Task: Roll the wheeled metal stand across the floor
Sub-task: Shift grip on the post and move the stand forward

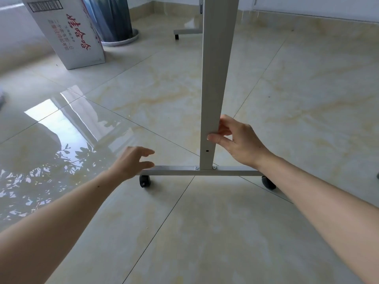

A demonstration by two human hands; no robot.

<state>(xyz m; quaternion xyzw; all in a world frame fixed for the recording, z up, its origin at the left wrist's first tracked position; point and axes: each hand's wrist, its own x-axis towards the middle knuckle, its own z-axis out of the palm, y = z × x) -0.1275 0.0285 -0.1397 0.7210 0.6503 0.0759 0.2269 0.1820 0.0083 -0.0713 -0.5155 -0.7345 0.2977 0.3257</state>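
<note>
A grey metal stand rises in the middle of the view, its flat upright post (pixel 215 78) bolted to a horizontal foot bar (pixel 184 171) that rides on two black casters (pixel 144 181) (pixel 268 183). My right hand (pixel 238 140) grips the post's right edge low down, thumb across the front face. My left hand (pixel 133 161) hovers with its fingers apart at the left end of the foot bar, holding nothing. A second foot with a caster (pixel 176 35) of the same stand shows farther back.
Glossy beige marble tiles (pixel 307 99) cover the floor. A white cardboard box with red lettering (pixel 67 33) leans at the back left, beside a dark round pot on a white saucer (pixel 117 19). A white wall with a skirting runs along the far side.
</note>
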